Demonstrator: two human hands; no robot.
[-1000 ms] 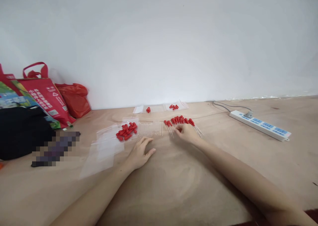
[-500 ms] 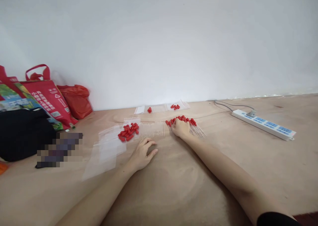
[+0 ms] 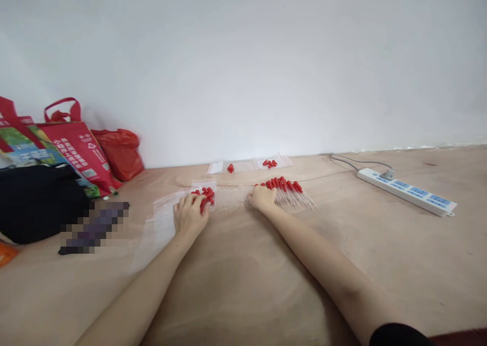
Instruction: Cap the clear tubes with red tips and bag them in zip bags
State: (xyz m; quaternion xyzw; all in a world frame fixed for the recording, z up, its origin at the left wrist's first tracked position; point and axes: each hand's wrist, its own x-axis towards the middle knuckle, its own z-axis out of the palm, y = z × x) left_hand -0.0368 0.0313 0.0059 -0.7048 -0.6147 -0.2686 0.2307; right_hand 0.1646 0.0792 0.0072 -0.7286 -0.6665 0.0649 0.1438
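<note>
My left hand (image 3: pixel 189 216) reaches over a pile of red rubber bulbs (image 3: pixel 208 192), its fingers and thumb closed around a bulb in the pile's near side. The pile lies on clear plastic zip bags (image 3: pixel 163 208). To its right is a row of thin clear tubes (image 3: pixel 230 199), side by side. My right hand (image 3: pixel 262 198) is closed at the right end of this row; its fingertips are hidden, so what they hold cannot be made out. Beside it, several droppers (image 3: pixel 289 186) with red bulbs on clear stems lie fanned out.
Against the wall lie small bags (image 3: pixel 243 166) with more red bulbs and tubes. A white power strip (image 3: pixel 407 191) with a grey cable lies right. At left stand a red shopping bag (image 3: pixel 81 148), a red plastic bag (image 3: pixel 119 156) and a black bag (image 3: pixel 36 201).
My left hand has moved left and forward from the bare tabletop onto the bulb pile. My right hand has shifted left from the droppers to the tube row, uncovering more red bulbs.
</note>
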